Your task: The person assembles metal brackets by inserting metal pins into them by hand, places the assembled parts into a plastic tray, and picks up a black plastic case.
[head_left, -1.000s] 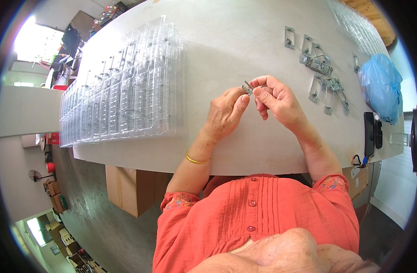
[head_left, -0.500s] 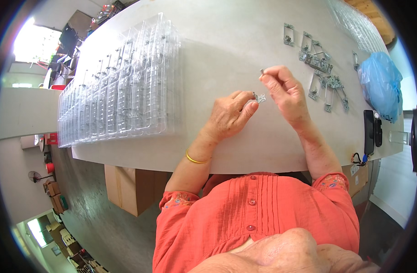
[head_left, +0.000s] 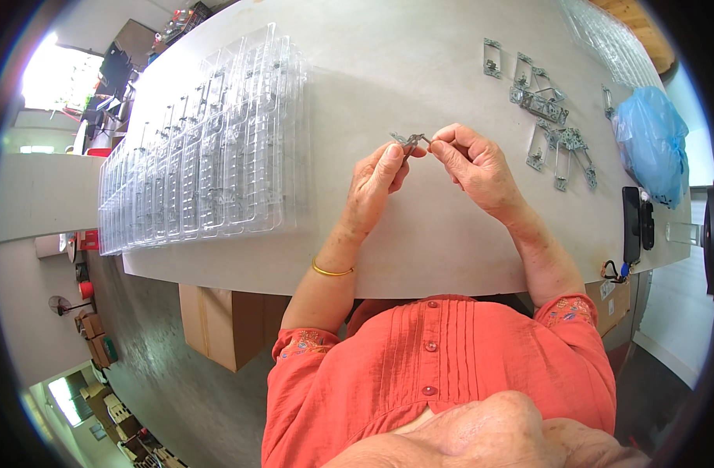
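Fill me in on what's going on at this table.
A person in a red top is handling a small metal part above the pale table. The left hand holds it, while the right hand is at its right end; that hand's exact grip is too small to make out. Clear plastic trays lie to the left, more metal pieces to the right, and a blue plastic bag sits further right.
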A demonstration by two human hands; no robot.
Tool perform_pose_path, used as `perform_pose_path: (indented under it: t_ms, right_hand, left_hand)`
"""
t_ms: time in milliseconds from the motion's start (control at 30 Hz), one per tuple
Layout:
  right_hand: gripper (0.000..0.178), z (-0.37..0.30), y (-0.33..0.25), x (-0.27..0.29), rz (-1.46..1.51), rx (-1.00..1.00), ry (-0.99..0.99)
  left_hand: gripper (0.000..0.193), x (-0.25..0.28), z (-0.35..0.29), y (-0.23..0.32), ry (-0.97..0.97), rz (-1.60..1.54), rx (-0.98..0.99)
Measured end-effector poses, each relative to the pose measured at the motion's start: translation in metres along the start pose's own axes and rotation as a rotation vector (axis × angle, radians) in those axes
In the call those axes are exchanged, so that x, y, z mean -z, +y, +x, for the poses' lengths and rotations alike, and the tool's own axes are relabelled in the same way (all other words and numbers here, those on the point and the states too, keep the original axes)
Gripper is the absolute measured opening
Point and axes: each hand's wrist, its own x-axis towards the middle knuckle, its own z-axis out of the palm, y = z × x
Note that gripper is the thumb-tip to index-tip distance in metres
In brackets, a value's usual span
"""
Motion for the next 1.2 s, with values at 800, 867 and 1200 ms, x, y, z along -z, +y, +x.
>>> perform_pose_path:
  t_ms: [800, 867, 1200]
  right_hand:
    - [0.021, 0.010, 0.007, 0.015, 0.219, -0.191, -0.197]
    - [0.019, 0.012, 0.014, 0.013, 0.048, -0.030, -0.038]
    - [0.017, 0.005, 0.001, 0.012, 0.121, -0.086, -0.080]
  left_hand:
    - [0.040, -0.001, -0.001, -0.005, -0.134, 0.383, -0.215]
    - [0.041, -0.004, -0.002, -0.005, -0.168, 0.365, -0.226]
    - [0.052, 0.001, 0.000, 0.001, 0.028, -0.004, 0.058]
